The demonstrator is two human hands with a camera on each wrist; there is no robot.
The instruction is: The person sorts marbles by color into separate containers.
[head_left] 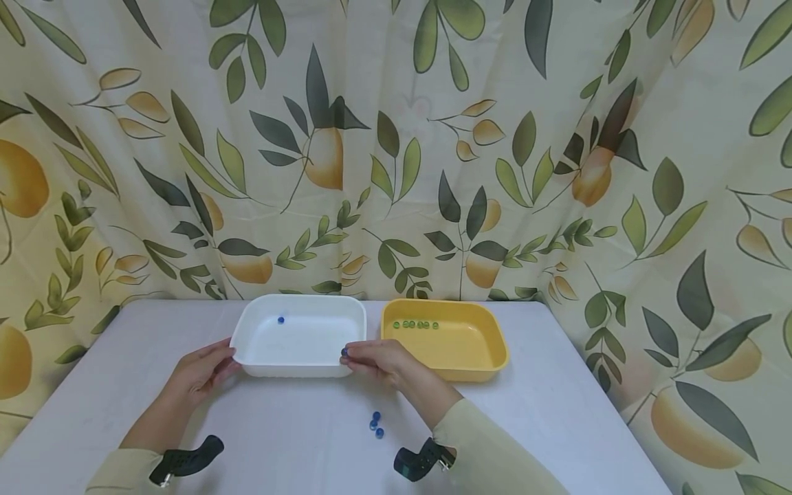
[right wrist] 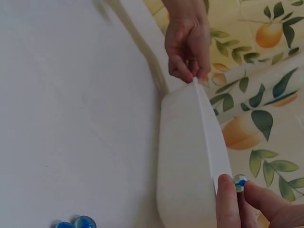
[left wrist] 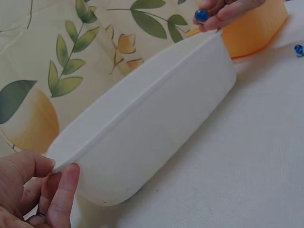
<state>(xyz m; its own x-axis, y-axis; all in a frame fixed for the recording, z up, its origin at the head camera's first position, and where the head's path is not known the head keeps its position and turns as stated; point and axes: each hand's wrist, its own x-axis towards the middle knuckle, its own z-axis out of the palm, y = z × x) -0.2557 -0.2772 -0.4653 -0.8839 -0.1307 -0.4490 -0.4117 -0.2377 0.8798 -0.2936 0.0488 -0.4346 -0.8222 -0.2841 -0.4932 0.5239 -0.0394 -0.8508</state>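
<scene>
A white rectangular tub [head_left: 297, 370] stands on the table with one blue marble [head_left: 281, 320] lying inside near its back. My left hand [head_left: 201, 375] pinches the tub's left rim between thumb and fingers, as the left wrist view also shows. At the tub's front right corner, my right hand [head_left: 380, 361] holds a blue marble [left wrist: 201, 16] between thumb and fingertips, close over the rim. In the right wrist view that marble [right wrist: 240, 183] looks clear with a blue swirl. Three more blue marbles [head_left: 374, 425] lie together on the table, nearer than the right hand.
A yellow tub [head_left: 473, 375] stands to the right of the white one, with several green marbles [head_left: 421, 324] in a row inside. The white-covered table [head_left: 278, 440] ends at a leaf-and-fruit patterned curtain [head_left: 396, 227]. Each wrist wears a black band [head_left: 185, 459].
</scene>
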